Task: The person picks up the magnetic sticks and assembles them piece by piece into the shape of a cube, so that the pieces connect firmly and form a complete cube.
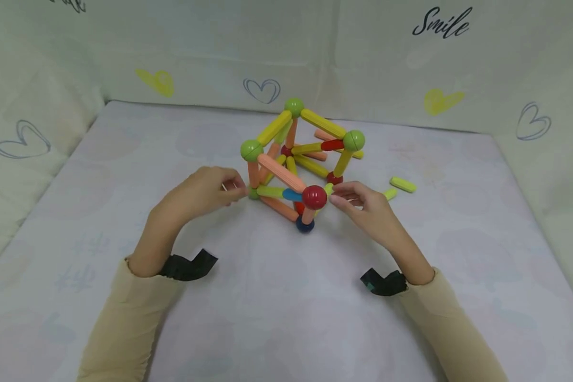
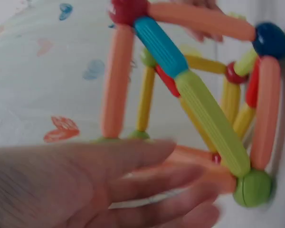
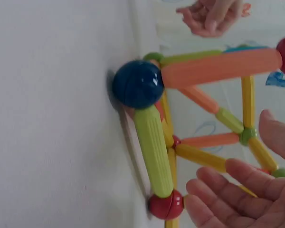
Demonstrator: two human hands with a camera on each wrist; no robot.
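Note:
A cube-like frame of coloured rods and balls stands on the table, with several green balls on top, one a green ball, and a red ball at its near top corner. Below that corner, a dark blue ball rests on the table. A blue rod joined to a light green rod slants across one side. My left hand is beside the frame's left side, fingers loosely bent and holding nothing. On the right, my right hand is near the red ball, its fingers relaxed and its palm empty.
To the right of the frame lie loose light green rods, one a short green rod. Behind it are an orange rod and a yellow rod. A pale printed cloth rises at the table's back edge.

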